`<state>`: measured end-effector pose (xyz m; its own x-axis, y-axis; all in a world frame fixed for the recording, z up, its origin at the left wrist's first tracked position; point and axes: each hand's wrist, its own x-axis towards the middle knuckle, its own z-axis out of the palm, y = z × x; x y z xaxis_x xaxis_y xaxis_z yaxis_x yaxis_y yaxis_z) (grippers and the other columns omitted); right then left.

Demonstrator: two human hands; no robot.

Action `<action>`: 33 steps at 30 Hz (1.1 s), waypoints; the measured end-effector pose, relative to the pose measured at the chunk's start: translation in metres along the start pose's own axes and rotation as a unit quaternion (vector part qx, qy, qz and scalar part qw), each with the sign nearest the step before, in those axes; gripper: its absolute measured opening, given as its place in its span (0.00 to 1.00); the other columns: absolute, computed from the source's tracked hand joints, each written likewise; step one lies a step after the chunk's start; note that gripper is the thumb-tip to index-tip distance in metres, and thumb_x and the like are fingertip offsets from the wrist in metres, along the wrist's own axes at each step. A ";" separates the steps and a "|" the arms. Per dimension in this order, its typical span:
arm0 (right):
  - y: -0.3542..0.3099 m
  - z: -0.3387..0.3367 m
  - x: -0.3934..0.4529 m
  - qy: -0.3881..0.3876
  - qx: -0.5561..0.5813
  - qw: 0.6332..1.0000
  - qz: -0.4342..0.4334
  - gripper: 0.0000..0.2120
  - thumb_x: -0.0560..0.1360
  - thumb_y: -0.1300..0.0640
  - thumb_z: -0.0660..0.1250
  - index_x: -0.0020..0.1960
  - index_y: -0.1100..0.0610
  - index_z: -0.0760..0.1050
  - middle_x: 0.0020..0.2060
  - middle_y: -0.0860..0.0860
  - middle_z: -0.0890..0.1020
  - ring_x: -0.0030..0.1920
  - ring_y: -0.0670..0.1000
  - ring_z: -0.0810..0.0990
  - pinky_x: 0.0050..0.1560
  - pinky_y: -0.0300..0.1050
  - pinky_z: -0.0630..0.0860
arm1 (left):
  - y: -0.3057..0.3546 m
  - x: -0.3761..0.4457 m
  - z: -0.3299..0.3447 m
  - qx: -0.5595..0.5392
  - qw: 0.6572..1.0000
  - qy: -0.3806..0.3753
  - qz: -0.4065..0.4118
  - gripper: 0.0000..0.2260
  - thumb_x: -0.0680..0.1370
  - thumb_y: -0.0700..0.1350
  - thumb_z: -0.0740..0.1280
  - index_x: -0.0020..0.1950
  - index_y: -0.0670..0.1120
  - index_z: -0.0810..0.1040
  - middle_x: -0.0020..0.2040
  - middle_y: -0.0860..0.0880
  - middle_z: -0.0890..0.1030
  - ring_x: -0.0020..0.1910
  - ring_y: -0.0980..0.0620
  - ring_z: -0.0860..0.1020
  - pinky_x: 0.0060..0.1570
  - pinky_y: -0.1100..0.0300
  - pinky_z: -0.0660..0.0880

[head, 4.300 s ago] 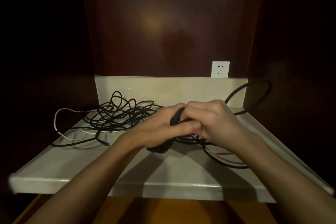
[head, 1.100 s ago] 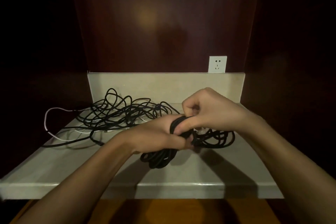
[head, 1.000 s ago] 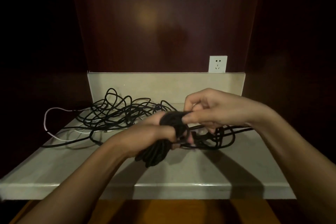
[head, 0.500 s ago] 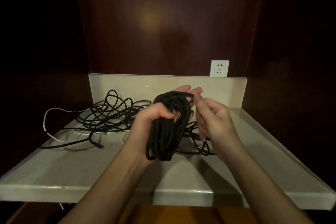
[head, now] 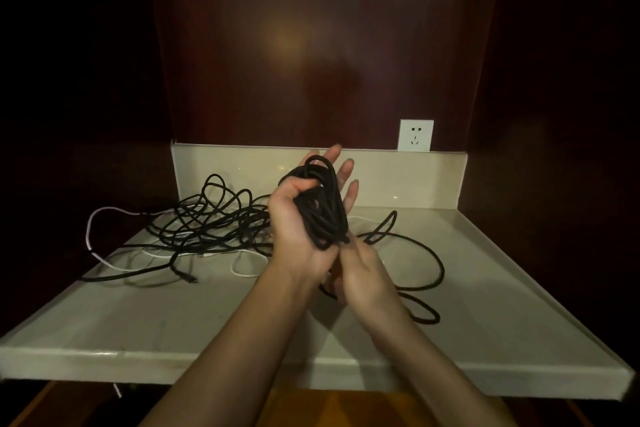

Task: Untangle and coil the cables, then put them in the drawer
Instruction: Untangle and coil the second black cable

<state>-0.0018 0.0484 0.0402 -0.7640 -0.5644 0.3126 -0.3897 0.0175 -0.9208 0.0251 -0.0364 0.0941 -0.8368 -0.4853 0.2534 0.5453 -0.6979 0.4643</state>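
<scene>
While the black coil [head: 323,208] stands upright above the middle of the pale counter [head: 173,319], it lies against the palm of the left hand [head: 304,215], whose fingers reach up behind the loops, fairly straight, with the thumb hooked over the front of the bundle near its top. Just below the coil's lower end, the right hand [head: 360,274] has its back to me and its fingers turned in toward the strand leaving the bundle; whether they pinch that strand I cannot tell, since the fingertips are hidden.

From that lower end a loose black tail [head: 426,270] runs out on the counter to the right of the coil, sweeping in a wide loop and doubling back toward the right wrist, with one short bend lifting off the surface.

Left of the coil, a tangle of black cables [head: 211,222] sits heaped on the counter, and a white cable [head: 90,229] threads through it, arching out past the counter's left edge.

Behind the coil rises the counter's low backsplash [head: 242,166], and above its right end a white wall socket [head: 415,135] sits on the dark wood panel [head: 311,45].
</scene>
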 end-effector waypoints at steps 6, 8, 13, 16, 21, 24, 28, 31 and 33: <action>-0.001 -0.008 -0.024 -0.065 -0.252 0.961 -0.092 0.11 0.84 0.48 0.51 0.52 0.49 0.70 0.38 0.46 0.76 0.39 0.47 0.76 0.42 0.50 0.73 | -0.002 0.007 -0.003 0.022 0.993 0.070 0.095 0.19 0.78 0.36 0.53 0.67 0.44 0.72 0.46 0.43 0.79 0.34 0.48 0.77 0.31 0.61 0.73; -0.006 -0.009 -0.030 -0.088 -0.295 0.945 -0.107 0.08 0.84 0.49 0.52 0.58 0.50 0.67 0.41 0.48 0.77 0.42 0.49 0.77 0.43 0.51 0.75 | -0.005 0.006 0.000 0.068 0.980 0.105 0.154 0.18 0.78 0.34 0.54 0.65 0.43 0.73 0.45 0.42 0.78 0.33 0.48 0.76 0.33 0.59 0.72; -0.018 -0.021 -0.029 -0.169 -0.192 0.962 -0.093 0.08 0.79 0.49 0.60 0.51 0.53 0.73 0.38 0.52 0.79 0.37 0.52 0.76 0.40 0.56 0.75 | -0.012 -0.001 0.000 0.220 0.919 0.092 0.313 0.15 0.74 0.34 0.60 0.59 0.44 0.74 0.42 0.48 0.80 0.34 0.51 0.78 0.34 0.59 0.75; -0.015 -0.025 -0.026 -0.180 -0.036 0.983 -0.014 0.11 0.75 0.48 0.62 0.43 0.55 0.75 0.29 0.45 0.75 0.29 0.42 0.71 0.33 0.44 0.66 | -0.013 -0.005 -0.002 0.323 0.864 0.054 0.381 0.14 0.75 0.38 0.62 0.60 0.46 0.72 0.45 0.51 0.79 0.38 0.55 0.78 0.40 0.59 0.75; -0.018 -0.023 -0.032 -0.175 -0.025 0.983 -0.042 0.06 0.80 0.57 0.61 0.49 0.55 0.77 0.30 0.46 0.76 0.29 0.41 0.71 0.32 0.37 0.66 | -0.010 -0.004 -0.016 0.456 0.769 -0.026 0.447 0.16 0.78 0.34 0.61 0.65 0.43 0.68 0.49 0.59 0.75 0.46 0.53 0.76 0.48 0.49 0.76; -0.024 -0.037 -0.034 -0.181 -0.027 0.982 -0.045 0.07 0.81 0.57 0.63 0.47 0.56 0.78 0.31 0.49 0.75 0.33 0.46 0.73 0.35 0.42 0.71 | 0.002 -0.003 -0.017 0.517 0.747 -0.074 0.411 0.16 0.77 0.35 0.61 0.65 0.43 0.70 0.48 0.55 0.76 0.45 0.54 0.76 0.46 0.53 0.75; -0.029 -0.055 -0.034 -0.192 0.008 0.981 0.027 0.07 0.79 0.55 0.67 0.50 0.58 0.80 0.34 0.52 0.78 0.35 0.48 0.76 0.40 0.41 0.74 | 0.025 -0.002 -0.007 0.585 0.709 -0.112 0.378 0.17 0.77 0.37 0.61 0.65 0.46 0.71 0.49 0.52 0.78 0.46 0.54 0.77 0.47 0.53 0.76; -0.030 -0.060 -0.034 -0.176 -0.136 0.973 -0.057 0.06 0.79 0.52 0.66 0.49 0.52 0.79 0.36 0.51 0.82 0.37 0.49 0.80 0.42 0.47 0.78 | 0.032 -0.001 -0.007 0.702 0.633 -0.165 0.283 0.18 0.78 0.43 0.62 0.68 0.48 0.70 0.49 0.48 0.79 0.46 0.51 0.78 0.49 0.55 0.75; -0.032 -0.067 -0.034 -0.153 -0.234 0.950 -0.142 0.06 0.79 0.50 0.65 0.48 0.50 0.79 0.38 0.48 0.83 0.38 0.46 0.80 0.44 0.50 0.78 | 0.037 -0.003 -0.007 0.710 0.647 -0.180 0.211 0.19 0.79 0.47 0.63 0.70 0.52 0.70 0.48 0.44 0.80 0.48 0.47 0.79 0.54 0.50 0.76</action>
<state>0.0024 0.1222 0.0746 -0.4368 -0.8136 0.3837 -0.7975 0.1529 -0.5837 0.0477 -0.0642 0.1049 -0.7247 -0.1423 0.6743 0.3486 0.7683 0.5369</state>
